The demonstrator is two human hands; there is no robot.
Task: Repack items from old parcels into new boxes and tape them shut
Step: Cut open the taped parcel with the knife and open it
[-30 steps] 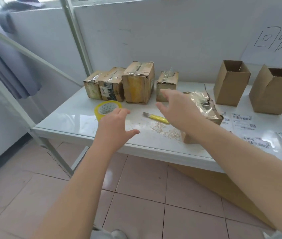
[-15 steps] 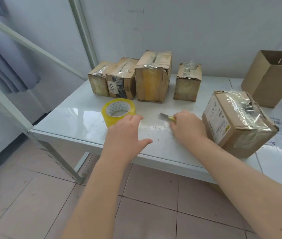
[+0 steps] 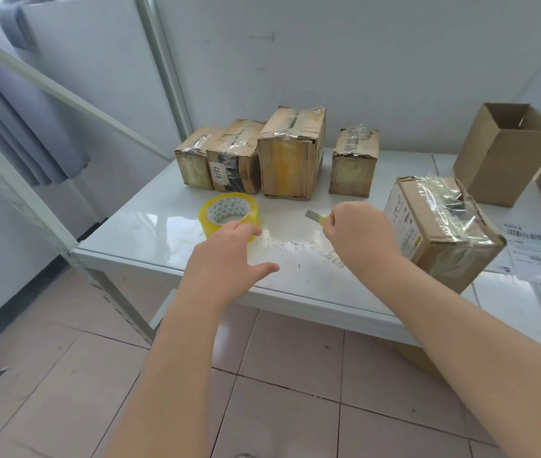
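White bench point(image 3: 150, 226) against a pale wall point(image 3: 378, 61), brown floor tiles point(image 3: 289, 391) below. At the right, close to the front edge, a worn old parcel point(image 3: 441, 233), tipped a little, just beside the right grip point(image 3: 358, 233). Brown card, dented corners, a white label on the near side, crinkly clear tape loose over the top. Probably not heavy, and stiff enough to keep its shape, though soft at the crushed corners. Likely slippery on the shiny tape, so best held by the bare card sides, not by the loose film. Right grip curled tight round a yellow utility knife point(image 3: 315, 217), grey metal end poking out to the left. Left grip point(image 3: 226, 256) spread wide and holding nothing, fingertips at the near rim of the yellow tape roll point(image 3: 229, 213); touching or not, hard to tell. Four more old parcels point(image 3: 290, 153) in a row at the back, one open new box point(image 3: 503, 150) to the far right, printed labels point(image 3: 533, 249) flat beside it.
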